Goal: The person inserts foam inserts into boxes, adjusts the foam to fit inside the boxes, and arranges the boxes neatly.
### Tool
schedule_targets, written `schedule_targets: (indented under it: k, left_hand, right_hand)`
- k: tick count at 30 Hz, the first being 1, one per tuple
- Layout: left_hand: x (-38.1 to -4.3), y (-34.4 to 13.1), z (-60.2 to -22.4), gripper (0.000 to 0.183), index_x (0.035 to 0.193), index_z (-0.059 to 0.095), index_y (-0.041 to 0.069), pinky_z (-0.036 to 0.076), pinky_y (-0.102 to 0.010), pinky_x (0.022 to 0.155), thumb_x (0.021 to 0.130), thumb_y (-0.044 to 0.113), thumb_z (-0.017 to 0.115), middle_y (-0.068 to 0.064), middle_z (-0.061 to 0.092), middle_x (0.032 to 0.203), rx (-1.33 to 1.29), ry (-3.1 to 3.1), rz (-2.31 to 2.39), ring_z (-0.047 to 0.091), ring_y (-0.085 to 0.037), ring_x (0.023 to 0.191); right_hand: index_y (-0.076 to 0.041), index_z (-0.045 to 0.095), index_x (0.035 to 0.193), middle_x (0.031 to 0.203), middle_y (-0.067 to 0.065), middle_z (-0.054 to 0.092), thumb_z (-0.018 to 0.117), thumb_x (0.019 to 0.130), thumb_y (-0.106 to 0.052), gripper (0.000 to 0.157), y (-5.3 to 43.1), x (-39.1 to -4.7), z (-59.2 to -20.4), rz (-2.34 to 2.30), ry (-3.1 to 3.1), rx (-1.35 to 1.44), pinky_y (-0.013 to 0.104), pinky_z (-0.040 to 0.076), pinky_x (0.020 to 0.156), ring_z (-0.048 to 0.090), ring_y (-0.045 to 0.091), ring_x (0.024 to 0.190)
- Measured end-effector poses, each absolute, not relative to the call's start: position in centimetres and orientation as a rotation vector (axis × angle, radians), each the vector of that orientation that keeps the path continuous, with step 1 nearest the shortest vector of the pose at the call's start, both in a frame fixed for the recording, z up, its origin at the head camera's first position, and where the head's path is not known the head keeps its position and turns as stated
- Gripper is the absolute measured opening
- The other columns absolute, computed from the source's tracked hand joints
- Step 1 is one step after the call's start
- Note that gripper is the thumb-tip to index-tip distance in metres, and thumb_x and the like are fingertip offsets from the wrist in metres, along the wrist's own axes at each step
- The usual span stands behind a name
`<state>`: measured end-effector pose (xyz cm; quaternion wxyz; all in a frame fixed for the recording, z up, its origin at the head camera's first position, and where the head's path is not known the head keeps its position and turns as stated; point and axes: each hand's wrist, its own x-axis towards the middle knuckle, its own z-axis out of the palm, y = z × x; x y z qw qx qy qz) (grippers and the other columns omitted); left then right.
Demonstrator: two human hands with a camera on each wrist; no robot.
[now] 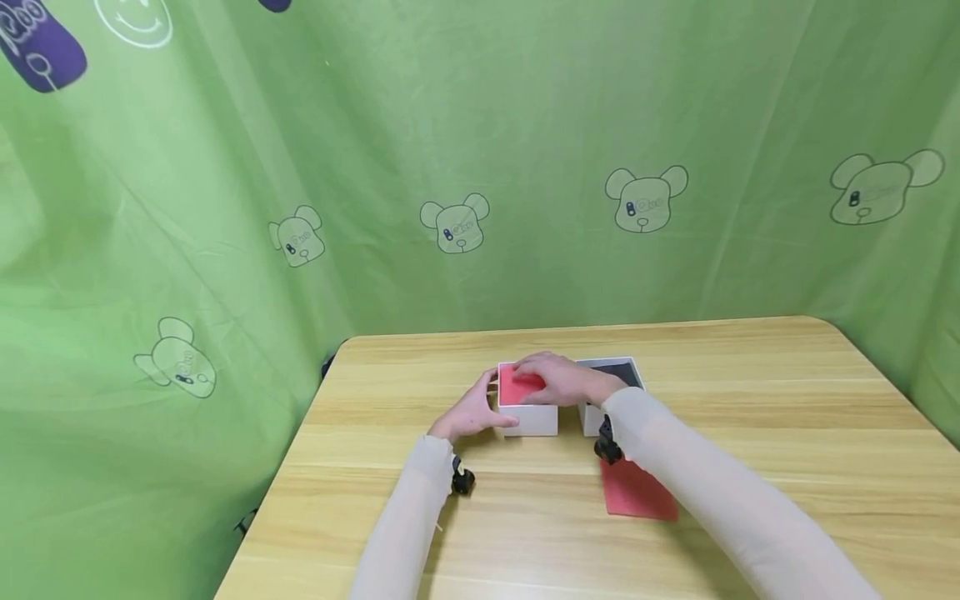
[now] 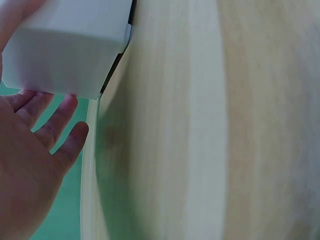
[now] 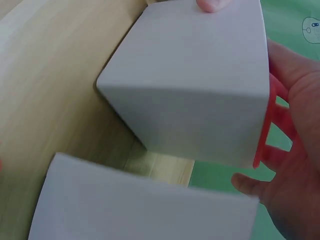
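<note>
A small white box (image 1: 529, 422) stands on the table, with a red foam-like sheet (image 1: 509, 392) at its open top. My left hand (image 1: 471, 411) holds the box at its left, thumb across the front face and fingertips against another side, as the left wrist view (image 2: 30, 165) confirms. Over the top, my right hand (image 1: 564, 380) rests its fingers on the red sheet. In the right wrist view a thin red edge (image 3: 265, 132) stands slightly proud of the box rim. Whether the right fingers pinch the sheet is partly hidden.
Close on the right is a second white box (image 1: 592, 422) with a dark interior, partly covered by the right forearm. Another red sheet (image 1: 636, 492) lies flat on the wooden table (image 1: 517, 533) in front of it. A green curtain (image 1: 540, 275) hangs behind the table.
</note>
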<state>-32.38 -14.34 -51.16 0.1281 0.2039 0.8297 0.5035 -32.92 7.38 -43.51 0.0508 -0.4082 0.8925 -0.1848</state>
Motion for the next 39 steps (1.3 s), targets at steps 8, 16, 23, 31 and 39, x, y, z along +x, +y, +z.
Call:
schedule_targets:
  k: [8, 16, 23, 31, 39]
  left_hand:
    - [-32.4, -14.3, -51.2, 0.102, 0.15, 0.019, 0.014, 0.034, -0.039, 0.104, 0.071, 0.019, 0.084, -0.006, 0.033, 0.147, 0.569, 2.398, 1.488, 0.037, -0.024, 0.129]
    - [-32.2, -14.2, -51.2, 0.101, 0.149, 0.019, 0.014, 0.033, -0.041, 0.105, 0.072, 0.021, 0.083, -0.006, 0.033, 0.146, 0.571, 2.401, 1.484, 0.036, -0.024, 0.13]
    - [-32.3, -14.3, -51.3, 0.102, 0.15, 0.018, 0.014, 0.032, -0.043, 0.105, 0.072, 0.02, 0.083, -0.008, 0.033, 0.146, 0.555, 2.393, 1.492, 0.036, -0.026, 0.13]
    - [-32.2, -14.4, -51.1, 0.102, 0.15, 0.017, 0.014, 0.032, -0.042, 0.106, 0.072, 0.017, 0.083, -0.008, 0.033, 0.147, 0.566, 2.378, 1.509, 0.036, -0.025, 0.131]
    - [-32.4, -14.4, -51.5, 0.104, 0.15, 0.018, 0.015, 0.033, -0.039, 0.105, 0.07, 0.021, 0.085, -0.004, 0.035, 0.146, 0.565, 2.401, 1.487, 0.037, -0.022, 0.129]
  right_hand:
    - [-0.005, 0.062, 0.123, 0.132, 0.013, 0.053, 0.068, 0.087, -0.032, 0.045, 9.1, -32.7, -42.7, -0.554, 2.718, -1.206, 0.05, 0.034, 0.104, 0.043, 0.034, 0.125]
    - [-0.004, 0.062, 0.123, 0.131, 0.014, 0.054, 0.067, 0.088, -0.03, 0.044, 9.5, -32.6, -42.7, -0.544, 2.705, -1.188, 0.05, 0.034, 0.103, 0.043, 0.035, 0.124]
    - [-0.007, 0.064, 0.118, 0.132, 0.012, 0.053, 0.068, 0.087, -0.035, 0.043, 10.5, -32.5, -42.3, -0.508, 2.752, -1.15, 0.05, 0.033, 0.105, 0.043, 0.033, 0.126]
    - [-0.009, 0.066, 0.112, 0.13, 0.012, 0.054, 0.071, 0.085, -0.034, 0.037, 10.6, -32.9, -42.6, -0.541, 2.764, -1.145, 0.051, 0.034, 0.103, 0.045, 0.035, 0.123]
    - [-0.009, 0.068, 0.108, 0.125, 0.012, 0.056, 0.072, 0.083, -0.033, 0.035, 10.5, -32.9, -43.0, -0.541, 2.773, -1.149, 0.05, 0.035, 0.102, 0.047, 0.035, 0.119]
